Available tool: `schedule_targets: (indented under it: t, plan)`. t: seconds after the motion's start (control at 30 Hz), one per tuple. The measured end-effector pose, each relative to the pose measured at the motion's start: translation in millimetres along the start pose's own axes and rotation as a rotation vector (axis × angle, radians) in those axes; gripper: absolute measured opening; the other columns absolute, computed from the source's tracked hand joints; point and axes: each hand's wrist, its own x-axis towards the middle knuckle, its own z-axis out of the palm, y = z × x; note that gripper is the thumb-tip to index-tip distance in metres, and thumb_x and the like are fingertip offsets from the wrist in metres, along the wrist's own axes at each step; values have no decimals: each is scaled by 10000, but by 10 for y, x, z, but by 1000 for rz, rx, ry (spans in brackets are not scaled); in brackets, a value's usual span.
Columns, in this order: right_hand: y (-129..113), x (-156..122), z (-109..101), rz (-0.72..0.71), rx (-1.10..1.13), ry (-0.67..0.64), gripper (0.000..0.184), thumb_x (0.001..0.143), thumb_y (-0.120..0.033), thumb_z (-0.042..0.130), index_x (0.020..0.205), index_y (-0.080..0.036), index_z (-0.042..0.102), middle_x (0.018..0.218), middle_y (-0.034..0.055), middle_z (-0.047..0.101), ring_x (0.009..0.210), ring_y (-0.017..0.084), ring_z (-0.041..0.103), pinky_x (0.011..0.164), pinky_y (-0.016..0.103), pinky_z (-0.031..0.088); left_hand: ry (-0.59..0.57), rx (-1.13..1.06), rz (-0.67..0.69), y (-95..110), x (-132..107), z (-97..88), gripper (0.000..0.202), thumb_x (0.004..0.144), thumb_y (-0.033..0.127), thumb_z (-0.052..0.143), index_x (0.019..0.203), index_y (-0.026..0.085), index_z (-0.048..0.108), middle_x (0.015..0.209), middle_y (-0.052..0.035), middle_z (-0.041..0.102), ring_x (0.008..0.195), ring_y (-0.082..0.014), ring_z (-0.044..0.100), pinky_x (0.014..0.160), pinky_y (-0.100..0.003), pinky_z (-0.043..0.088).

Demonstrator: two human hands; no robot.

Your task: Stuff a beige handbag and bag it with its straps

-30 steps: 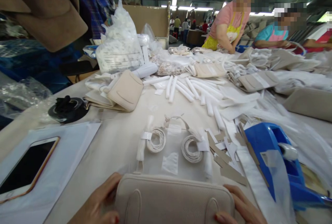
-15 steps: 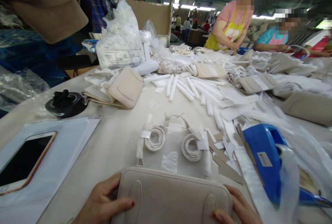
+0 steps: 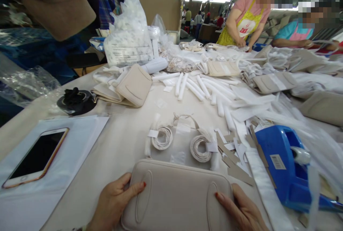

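A beige leather bag (image 3: pixel 177 197) lies flat at the near edge of the table, its two oval handle outlines facing up. My left hand (image 3: pixel 116 202) grips its left end, thumb on top near the left outline. My right hand (image 3: pixel 242 209) grips its right end, thumb on the top face. Just beyond the bag lie two coiled white straps (image 3: pixel 162 137) (image 3: pixel 200 148) with paper tags, on a clear plastic sheet.
A phone (image 3: pixel 37 156) rests on white paper at the left. A blue tape dispenser (image 3: pixel 284 166) stands at the right beside beige strips. Further back are a beige pouch (image 3: pixel 134 85), white rolled tubes (image 3: pixel 195 88), a full plastic bag (image 3: pixel 128 38) and two people working.
The bag has come further into view and sits flatter, with both my thumbs now on its top face. The view has tilted down a little.
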Motion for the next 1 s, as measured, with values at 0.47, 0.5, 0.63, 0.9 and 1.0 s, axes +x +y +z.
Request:
schedule_targets:
  t: [0.47, 0.5, 0.63, 0.9, 1.0]
  plan:
    - [-36, 96, -5, -43, 12, 47, 509, 717, -700, 484, 774, -207, 599, 715, 4, 624, 705, 193, 564, 657, 277, 433, 529, 1003, 800, 271, -114, -21, 553, 818, 231, 555, 1343, 253, 381, 1301, -140, 473, 1195, -303, 461, 911, -469, 421]
    - [-38, 95, -6, -55, 9, 50, 503, 725, -693, 481, 772, -207, 601, 707, 2, 623, 699, 190, 564, 652, 274, 432, 526, 1073, 971, 286, -117, -8, 560, 827, 140, 509, 1348, 296, 377, 1316, -131, 462, 1214, -299, 442, 932, -484, 399]
    - [-42, 100, 0, -91, -3, 66, 495, 741, -677, 475, 776, -203, 616, 688, 0, 624, 671, 183, 567, 620, 264, 430, 360, 1245, 1341, 387, -150, 59, 556, 803, -15, 372, 1255, 285, 494, 1304, -75, 510, 1232, -250, 427, 983, -445, 364]
    - [110, 163, -84, -394, -296, 170, 403, 839, -576, 432, 741, -242, 636, 638, -12, 640, 558, 165, 589, 520, 252, 445, 541, 860, 1183, 296, -117, 719, 232, 857, 316, 471, 946, 158, 614, 1141, -93, 628, 1146, -277, 493, 1014, -484, 327]
    - [-24, 156, -222, -574, -444, 398, 363, 758, -595, 560, 806, -244, 638, 729, 27, 670, 621, 205, 616, 561, 300, 463, 666, 799, 1199, 222, -64, 897, 289, 872, 418, 474, 877, 167, 617, 1121, -96, 639, 1153, -281, 491, 1036, -488, 281]
